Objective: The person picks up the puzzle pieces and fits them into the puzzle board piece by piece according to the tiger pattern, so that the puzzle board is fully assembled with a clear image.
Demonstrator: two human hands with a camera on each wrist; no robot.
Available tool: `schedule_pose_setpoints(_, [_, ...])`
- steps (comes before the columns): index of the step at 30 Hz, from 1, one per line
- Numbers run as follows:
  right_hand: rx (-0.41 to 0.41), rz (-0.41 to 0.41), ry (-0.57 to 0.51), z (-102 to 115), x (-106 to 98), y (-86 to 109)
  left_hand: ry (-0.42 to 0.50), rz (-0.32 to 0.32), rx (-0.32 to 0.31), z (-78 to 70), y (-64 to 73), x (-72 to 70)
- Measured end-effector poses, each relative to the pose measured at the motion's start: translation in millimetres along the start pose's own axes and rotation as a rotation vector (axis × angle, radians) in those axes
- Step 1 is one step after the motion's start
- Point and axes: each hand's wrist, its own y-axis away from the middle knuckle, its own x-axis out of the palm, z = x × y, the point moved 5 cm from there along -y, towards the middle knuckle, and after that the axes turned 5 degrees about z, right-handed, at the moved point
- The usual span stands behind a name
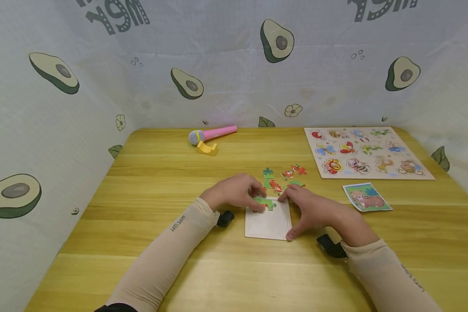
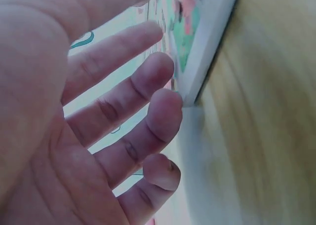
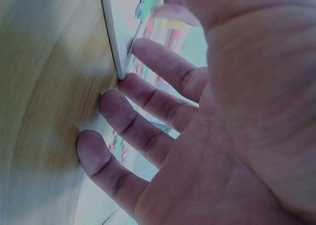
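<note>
A white square puzzle tray (image 1: 268, 226) lies on the wooden table, with joined green jigsaw pieces (image 1: 270, 203) along its far edge. Over the tray's far left corner, my left hand (image 1: 239, 190) touches the pieces with its thumb and front fingers. Those fingers look loosely bent and apart in the left wrist view, beside the tray rim (image 2: 210, 47). Across the tray's right side, my right hand (image 1: 316, 209) grips it, thumb at the near corner and index finger at the far edge. Loose jigsaw pieces (image 1: 276, 186) lie just beyond the tray.
A picture card (image 1: 367, 197) lies right of the right hand. Behind it is a wooden insect puzzle board (image 1: 370, 151). A pink toy microphone (image 1: 218, 132) and a yellow curved block (image 1: 207, 149) sit at the back. Patterned cloth (image 1: 234, 52) hangs behind the table.
</note>
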Motion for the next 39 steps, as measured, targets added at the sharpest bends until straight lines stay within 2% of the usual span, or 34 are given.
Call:
schedule_pose_setpoints(6, [-0.004, -0.001, -0.012, 1.2, -1.0, 0.4, -0.014, -0.017, -0.002, 0.2, 2.2, -3.5])
schedule_pose_setpoints(13, [-0.003, 0.002, -0.012, 0.4, -0.1, -0.1, -0.038, -0.019, 0.008, 0.5, 0.1, -1.4])
schedule_pose_setpoints(39, [0.003, 0.009, -0.014, 0.4, 0.1, -1.1, -0.073, -0.03, -0.031, -0.3, -2.8, 1.4])
